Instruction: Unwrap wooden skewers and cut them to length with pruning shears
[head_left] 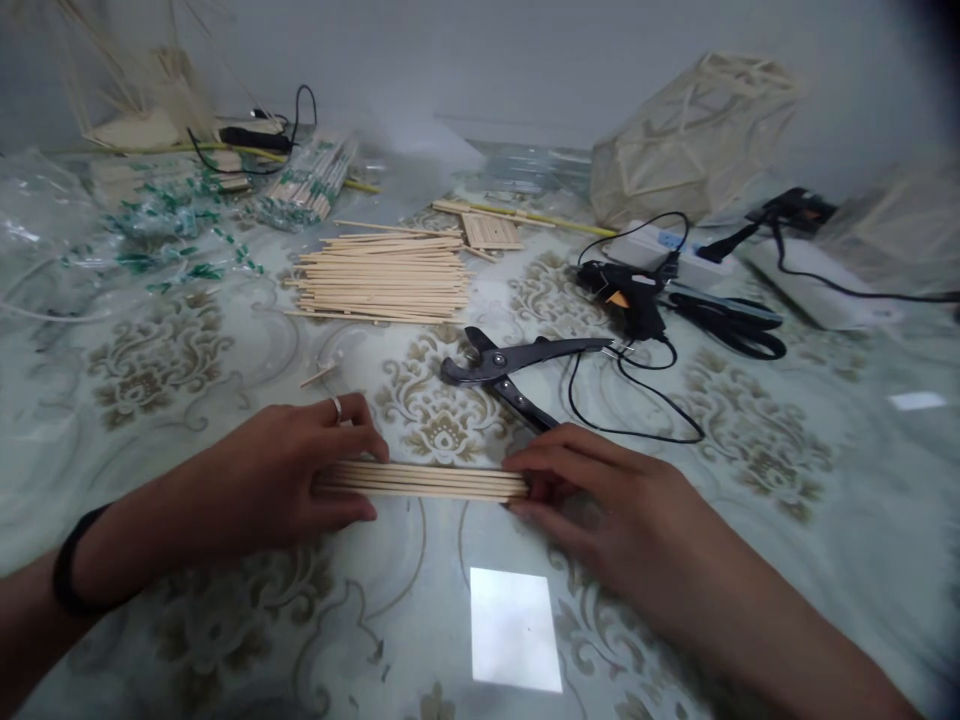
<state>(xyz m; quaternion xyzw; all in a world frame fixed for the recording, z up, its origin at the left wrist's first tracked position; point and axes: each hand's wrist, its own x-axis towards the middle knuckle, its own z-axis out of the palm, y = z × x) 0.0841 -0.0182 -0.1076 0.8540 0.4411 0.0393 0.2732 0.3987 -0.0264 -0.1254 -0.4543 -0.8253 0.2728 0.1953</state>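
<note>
Several thin wooden sticks (442,482) lie side by side in a flat row on the patterned tabletop. My left hand (322,470), with a ring on one finger, grips the row at its left end, fingers along the far side and thumb along the near side. At the right end, my right hand (577,490) pinches the same sticks between fingers and thumb. Just beyond my right hand lie dark metal pruning shears (499,366) with their jaws apart; one handle runs behind my fingers. A large pile of loose sticks (382,275) is farther back.
A black glue gun (634,295) with a looping cord and black-handled scissors (731,315) lie at right. Stick frameworks (697,140) stand at the back. Plastic-wrapped sticks (307,180) and crumpled green-marked wrappers (172,230) occupy the back left. A short stick piece (319,375) lies beyond my left hand.
</note>
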